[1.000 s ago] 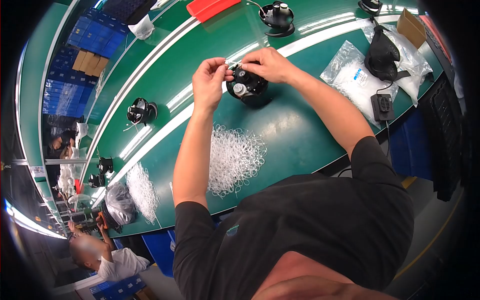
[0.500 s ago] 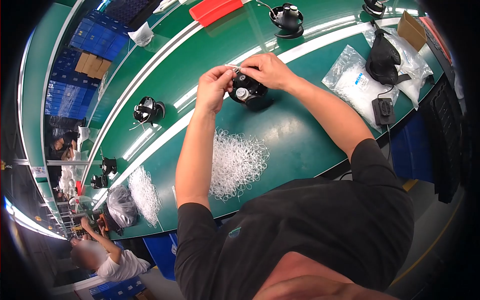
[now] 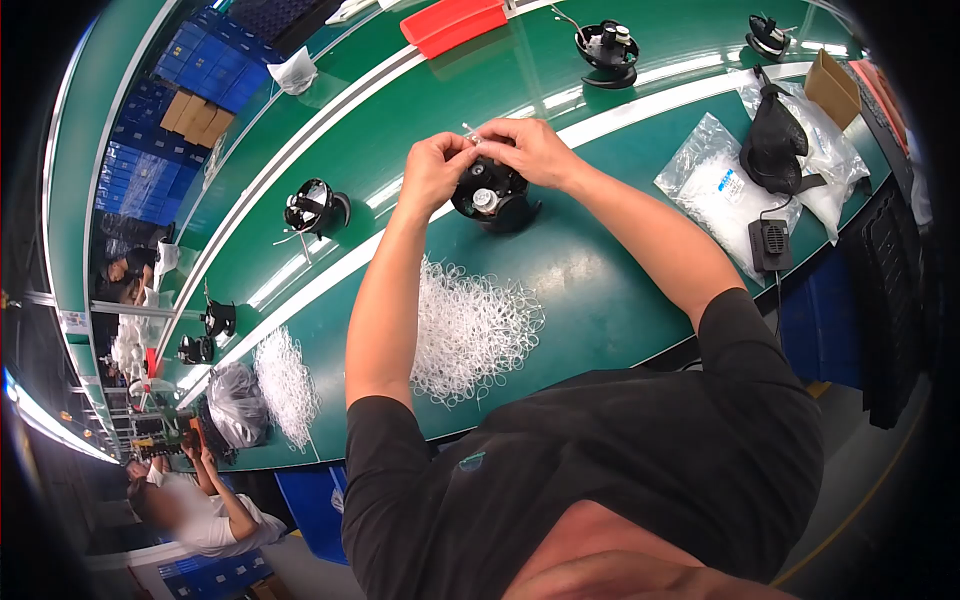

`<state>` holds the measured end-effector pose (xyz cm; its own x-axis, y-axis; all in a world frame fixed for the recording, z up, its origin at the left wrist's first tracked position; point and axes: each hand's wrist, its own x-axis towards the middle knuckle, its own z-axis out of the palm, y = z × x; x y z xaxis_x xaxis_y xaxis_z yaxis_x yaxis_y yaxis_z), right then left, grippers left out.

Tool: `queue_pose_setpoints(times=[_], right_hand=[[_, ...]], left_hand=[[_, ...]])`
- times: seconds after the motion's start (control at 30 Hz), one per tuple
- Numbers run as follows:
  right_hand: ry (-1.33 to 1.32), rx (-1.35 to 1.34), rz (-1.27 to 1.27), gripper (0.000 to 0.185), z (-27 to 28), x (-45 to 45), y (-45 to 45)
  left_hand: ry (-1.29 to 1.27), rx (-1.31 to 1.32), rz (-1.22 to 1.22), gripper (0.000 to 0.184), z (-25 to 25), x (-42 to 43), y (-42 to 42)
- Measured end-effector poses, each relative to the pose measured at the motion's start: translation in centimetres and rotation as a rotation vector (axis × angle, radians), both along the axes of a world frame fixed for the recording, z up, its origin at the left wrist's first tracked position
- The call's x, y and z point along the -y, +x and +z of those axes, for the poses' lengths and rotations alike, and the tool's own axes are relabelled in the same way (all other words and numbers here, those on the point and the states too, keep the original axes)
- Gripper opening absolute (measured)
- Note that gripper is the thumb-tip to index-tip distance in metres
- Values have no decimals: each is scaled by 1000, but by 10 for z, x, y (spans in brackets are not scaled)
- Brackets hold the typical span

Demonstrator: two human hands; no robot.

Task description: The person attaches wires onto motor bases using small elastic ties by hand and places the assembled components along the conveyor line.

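A black round housing (image 3: 507, 215) with a silver round part (image 3: 485, 201) in it rests on the green bench at the edge of the belt. My left hand (image 3: 434, 172) is over its upper left, thumb and fingertips pinched together. From the right, my right hand (image 3: 532, 150) meets it, its fingers closed at the same spot. Between the fingertips is a thin white cable (image 3: 468, 128), its end poking up; the fingers hide most of it. Nearer my body, between my forearms, lies a pile of white looped ties (image 3: 475, 335).
Similar black units (image 3: 607, 55), (image 3: 318, 207) stand on the green conveyor belt (image 3: 400, 120), near a red tray (image 3: 455, 28). Plastic bags of white pieces (image 3: 715, 190), a black device (image 3: 770, 245) and a cardboard box (image 3: 832, 88) lie right. Another tie pile (image 3: 285, 385) and a co-worker (image 3: 205, 515) are left.
The view has shifted slightly, so belt units and red tray appear farther right. My fingertips have drawn closer together over the black housing. The co-worker's arms have moved.
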<state>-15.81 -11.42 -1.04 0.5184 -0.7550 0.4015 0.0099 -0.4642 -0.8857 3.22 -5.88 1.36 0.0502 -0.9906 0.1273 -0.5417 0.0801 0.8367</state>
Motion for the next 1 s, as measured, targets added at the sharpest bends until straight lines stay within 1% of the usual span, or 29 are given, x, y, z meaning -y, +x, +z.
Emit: queue_pose_setpoints(times=[0.07, 0.13, 0.2, 0.23, 0.3, 0.37, 0.4, 0.5, 0.53, 0.63, 0.67, 0.77, 0.8, 0.93, 1.0], right_hand=[[3, -13, -41, 24, -2, 2, 4], [8, -31, -96, 26, -6, 4, 8], [317, 176, -53, 25, -10, 3, 12], [467, 283, -32, 26, -11, 5, 13], [655, 349, -19, 23, -19, 11, 9], [848, 391, -47, 22, -23, 11, 3], [831, 366, -15, 21, -26, 12, 0], [530, 195, 80, 21, -33, 16, -10], [315, 129, 78, 23, -33, 14, -13], [-71, -213, 5, 24, -17, 3, -22], [-150, -350, 33, 25, -5, -1, -25], [-318, -489, 49, 20, -5, 2, -19], [-348, -503, 37, 18, 2, -2, -20], [-383, -635, 43, 17, 11, -1, -15], [-390, -677, 55, 18, 13, 0, -15]], left_hand=[[76, -76, -37, 13, -3, 8, 10], [85, 64, -64, 11, -6, 11, 13], [91, 178, -79, 7, -10, 14, 11], [35, 247, -94, 7, -12, 15, 10], [-77, 383, -125, 8, -12, 13, 8], [-150, 445, -155, 11, -10, 10, 5], [-176, 462, -172, 12, -10, 10, 5], [-248, 545, -195, 17, -14, 5, 5], [-279, 579, -196, 19, -15, 5, 4], [-304, 563, -171, 21, -16, 0, -1], [-312, 568, -154, 20, -18, -1, -2], [-341, 593, -119, 21, -20, -3, -4], [-354, 609, -113, 21, -19, -5, -5], [-414, 677, -72, 20, -22, -8, -6], [-413, 693, -40, 16, -23, -10, -8]])
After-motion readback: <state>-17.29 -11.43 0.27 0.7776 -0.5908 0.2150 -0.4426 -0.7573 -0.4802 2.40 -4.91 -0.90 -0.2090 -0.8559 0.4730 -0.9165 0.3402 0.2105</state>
